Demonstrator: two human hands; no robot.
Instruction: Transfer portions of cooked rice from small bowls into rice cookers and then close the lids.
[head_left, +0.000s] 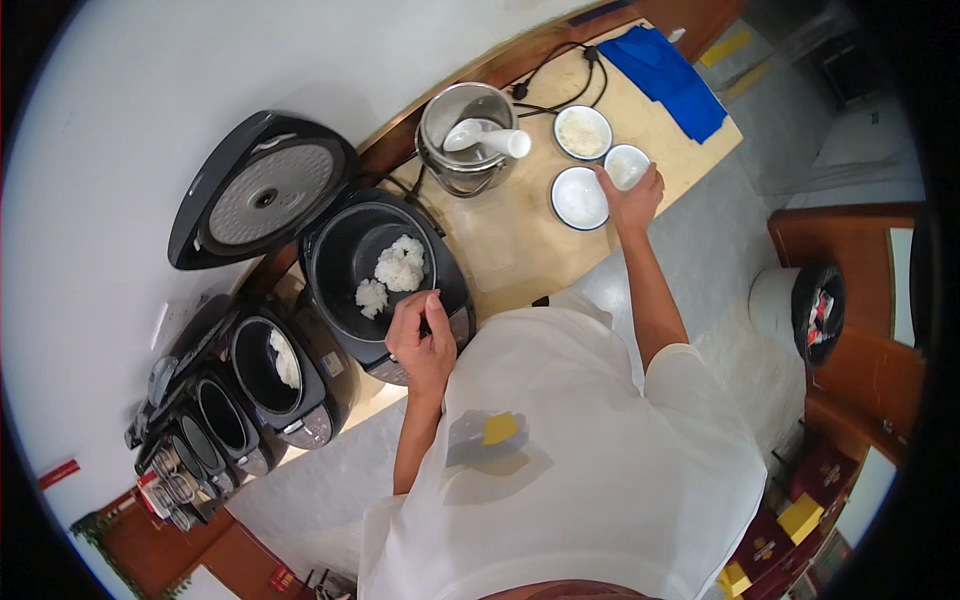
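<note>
My right hand (636, 206) grips a small white bowl (626, 165) with a little pale content in it. Touching or close beside it are two more white bowls with dark rims: one bowl (580, 199) whose inside looks white, and another bowl (584, 133) with pale grains inside. My left hand (421, 341) is held with curled fingers over the front rim of a large black rice cooker (456, 277); I see nothing in it. The cooker's lid (262, 195) stands raised. Two clumps of cooked rice (400, 264) lie in its dark pot.
A steel pot (469, 97) holding a white ladle (502, 142) stands behind the cooker, near black power cords (574, 75). A blue cloth (667, 79) lies at the table's right end. Several more rice cookers (277, 375) line the left. A lined bin (776, 307) stands right.
</note>
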